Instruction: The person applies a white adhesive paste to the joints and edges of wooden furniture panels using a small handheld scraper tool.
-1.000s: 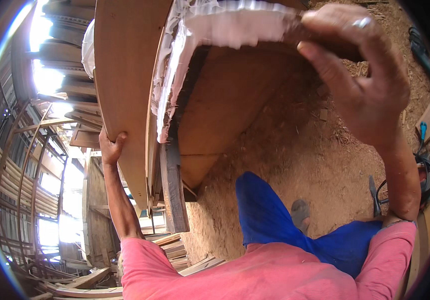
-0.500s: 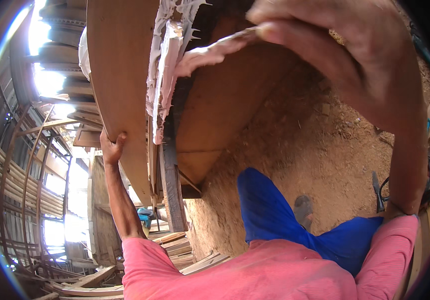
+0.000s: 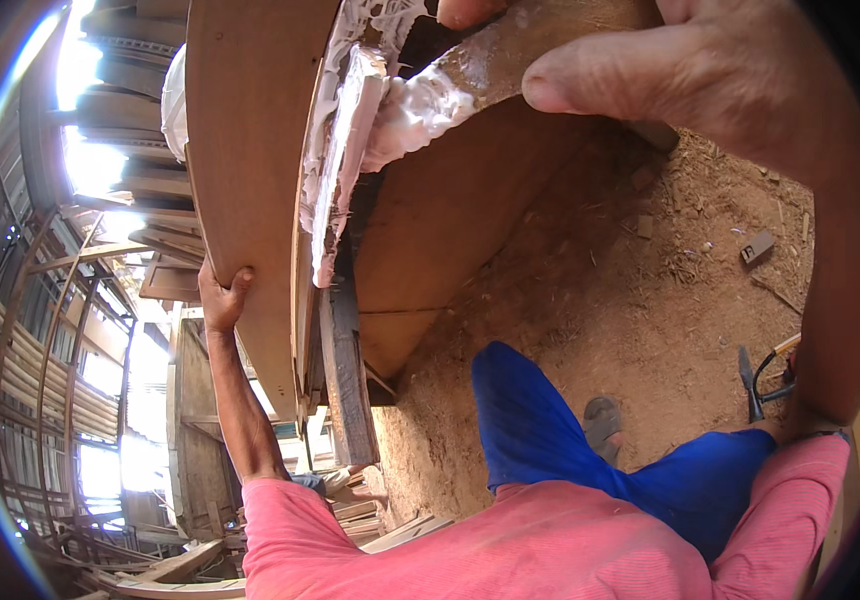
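Observation:
A tall brown wooden panel (image 3: 250,140) stands on edge in front of me. At its left edge my left hand (image 3: 225,298) is closed, thumb on the face and fingers hidden behind. White-pink paste (image 3: 335,170) lies thickly in ridges along the narrow upper side of the work. Between the thumb and fingers of my right hand (image 3: 710,85) is a flat wooden scraper (image 3: 540,45), pinched near the top right. Its far end, coated in the same paste, touches the pasted edge. Part of my right hand is cut off by the upper frame edge.
A grey wooden post (image 3: 345,370) stands under the pasted edge. Sawdust and shavings cover the dirt floor (image 3: 540,290), with a small block (image 3: 757,246) on it. A hammer (image 3: 750,385) lies near my right knee. Boards (image 3: 190,420) and slatted framework stand at left.
My right hand has turned the scraper, so its broad face now shows, and brought it left against the pasted edge. My left hand keeps its hold on the panel.

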`<action>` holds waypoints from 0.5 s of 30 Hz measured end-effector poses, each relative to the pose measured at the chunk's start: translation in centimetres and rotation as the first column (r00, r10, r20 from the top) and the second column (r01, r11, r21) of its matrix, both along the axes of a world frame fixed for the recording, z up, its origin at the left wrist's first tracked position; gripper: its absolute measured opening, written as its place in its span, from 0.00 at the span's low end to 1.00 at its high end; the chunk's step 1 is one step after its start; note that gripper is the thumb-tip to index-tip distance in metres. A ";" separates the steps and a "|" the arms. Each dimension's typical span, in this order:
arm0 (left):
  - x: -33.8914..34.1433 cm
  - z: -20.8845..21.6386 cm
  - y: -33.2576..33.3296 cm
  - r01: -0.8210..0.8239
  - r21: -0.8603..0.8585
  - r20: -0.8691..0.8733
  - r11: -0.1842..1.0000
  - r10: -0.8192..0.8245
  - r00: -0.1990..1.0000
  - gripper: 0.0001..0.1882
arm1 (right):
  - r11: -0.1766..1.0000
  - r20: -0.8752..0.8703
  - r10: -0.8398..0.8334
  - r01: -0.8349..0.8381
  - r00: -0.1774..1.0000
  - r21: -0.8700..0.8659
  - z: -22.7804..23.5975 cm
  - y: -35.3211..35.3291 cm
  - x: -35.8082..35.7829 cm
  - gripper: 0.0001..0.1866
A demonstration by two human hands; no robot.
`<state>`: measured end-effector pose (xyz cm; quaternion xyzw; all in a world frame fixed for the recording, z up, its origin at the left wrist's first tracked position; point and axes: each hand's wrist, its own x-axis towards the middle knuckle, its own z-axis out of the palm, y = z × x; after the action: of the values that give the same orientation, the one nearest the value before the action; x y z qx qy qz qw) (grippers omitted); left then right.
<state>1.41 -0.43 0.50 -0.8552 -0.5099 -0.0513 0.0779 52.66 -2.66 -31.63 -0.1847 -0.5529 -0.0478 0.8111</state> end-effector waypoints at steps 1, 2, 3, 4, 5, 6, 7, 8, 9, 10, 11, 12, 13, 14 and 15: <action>-0.2 0.0 0.0 -0.004 -0.007 0.005 1.000 0.004 1.000 0.39 | 1.000 0.024 0.016 -0.016 1.000 -0.005 -0.2 -0.3 -0.3 0.13; -0.5 -0.1 -0.1 -0.010 -0.014 0.009 1.000 0.010 1.000 0.40 | 1.000 0.040 0.029 -0.029 0.999 -0.010 -0.4 -0.6 -0.6 0.13; -0.5 0.0 0.0 -0.006 -0.016 0.002 1.000 0.006 1.000 0.40 | 0.999 0.056 0.033 -0.032 0.998 -0.011 -0.3 -0.8 -0.6 0.13; -0.6 0.1 0.1 -0.004 -0.017 -0.005 1.000 0.004 1.000 0.40 | 0.999 0.065 0.036 -0.035 0.997 -0.014 -0.3 -1.0 -0.6 0.13; -0.7 0.2 0.1 -0.004 -0.018 -0.013 1.000 0.004 1.000 0.40 | 0.999 0.073 0.038 -0.037 0.997 -0.017 -0.3 -1.1 -0.6 0.13; -0.4 0.1 0.2 0.005 -0.011 -0.011 1.000 -0.005 1.000 0.40 | 0.999 0.083 0.037 -0.036 0.996 -0.021 -0.2 -1.2 -0.4 0.13; -0.1 0.0 0.4 0.013 -0.004 -0.009 1.000 -0.013 1.000 0.40 | 0.999 0.090 0.028 -0.026 0.996 -0.026 -0.1 -1.2 -0.1 0.13; 0.2 0.0 0.4 0.021 0.003 -0.007 1.000 -0.021 1.000 0.40 | 0.999 0.090 0.024 -0.021 0.996 -0.029 0.0 -1.2 0.4 0.12; 0.2 0.0 0.4 0.019 0.001 -0.012 1.000 -0.019 1.000 0.40 | 0.999 0.080 0.017 -0.015 0.997 -0.030 0.1 -1.1 0.8 0.12; 0.2 0.0 0.4 0.018 0.000 -0.018 1.000 -0.018 1.000 0.40 | 0.999 0.063 0.014 -0.012 0.998 -0.032 0.2 -1.0 1.4 0.12; 0.3 0.0 0.4 0.017 -0.001 -0.023 1.000 -0.017 1.000 0.40 | 0.999 0.034 0.028 -0.026 0.999 -0.035 0.3 -1.0 2.0 0.12; 0.0 0.0 0.2 0.008 0.001 -0.025 1.000 -0.008 1.000 0.40 | 0.998 -0.006 0.043 -0.044 0.999 -0.041 0.5 -0.8 2.5 0.12; -0.4 0.1 0.0 -0.001 0.004 -0.027 1.000 0.001 1.000 0.40 | 0.997 -0.033 0.069 -0.071 0.997 -0.041 0.6 -0.7 2.6 0.12; -0.7 0.1 -0.3 -0.010 0.007 -0.030 1.000 0.010 0.999 0.40 | 0.994 -0.057 0.101 -0.104 0.993 -0.042 0.6 -0.6 2.8 0.12; -0.5 0.0 -0.1 -0.003 0.005 -0.022 1.000 0.003 1.000 0.40 | 0.992 -0.067 0.116 -0.119 0.991 -0.043 0.9 -0.9 3.2 0.11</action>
<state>0.92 -0.57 0.54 -0.8547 -0.5101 -0.0431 0.0855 55.81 -3.60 -30.77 -0.1725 -0.5372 0.0190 0.8254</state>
